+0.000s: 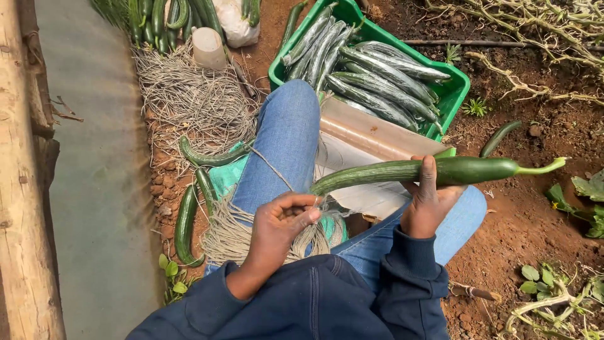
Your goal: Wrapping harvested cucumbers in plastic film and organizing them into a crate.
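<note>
My right hand [430, 200] grips a long green cucumber [402, 172] near its middle, holding it level above my knees, stem end pointing right. My left hand [281, 225] pinches strands of pale twine [234, 236] that lie in a bundle across my lap; one strand runs up over my left thigh. I sit in blue jeans and a dark jacket. A roll of clear plastic wrap [371, 135] rests across my knees, just under the cucumber.
A green crate [458, 80] full of wrapped cucumbers stands ahead. Loose cucumbers [186, 223] lie on the red soil at left, beside a twine heap [189, 94] and a pale cup [208, 48]. Plastic sheeting and a wooden pole [22, 189] run along the left.
</note>
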